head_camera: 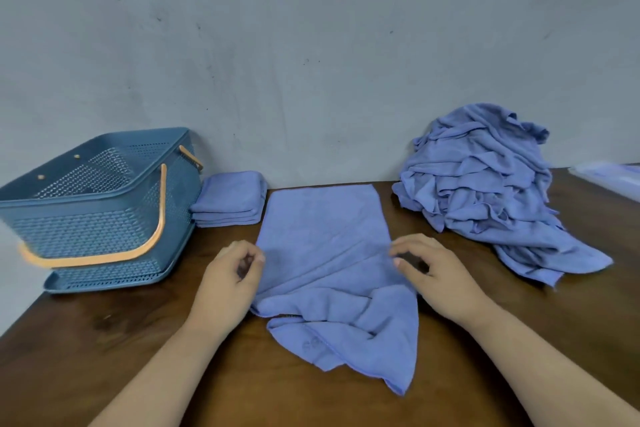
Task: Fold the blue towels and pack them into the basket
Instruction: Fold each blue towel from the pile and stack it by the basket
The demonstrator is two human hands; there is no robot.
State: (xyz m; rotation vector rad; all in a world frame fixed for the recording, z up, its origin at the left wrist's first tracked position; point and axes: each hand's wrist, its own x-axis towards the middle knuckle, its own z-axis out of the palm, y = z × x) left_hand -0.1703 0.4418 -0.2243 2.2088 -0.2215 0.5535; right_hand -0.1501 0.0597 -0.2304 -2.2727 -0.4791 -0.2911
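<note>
Towel [332, 253]: flat on table [104, 340], long axis near-to-far, rumpled corner nearest
Left hand [232, 274]: pinching left edge
Right hand [429, 270]: pinching right edge
Basket [104, 204]: left, upright
Folded stack [230, 199]: outside, against basket wall
Unfolded pile [485, 191]: far right

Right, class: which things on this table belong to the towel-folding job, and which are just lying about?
Job: blue perforated plastic basket with orange handles; stack of folded blue towels; spread blue cloth towel, pinched by left hand and right hand; heap of unfolded blue towels.
Lying about: clear plastic item at the table's right edge.
</note>
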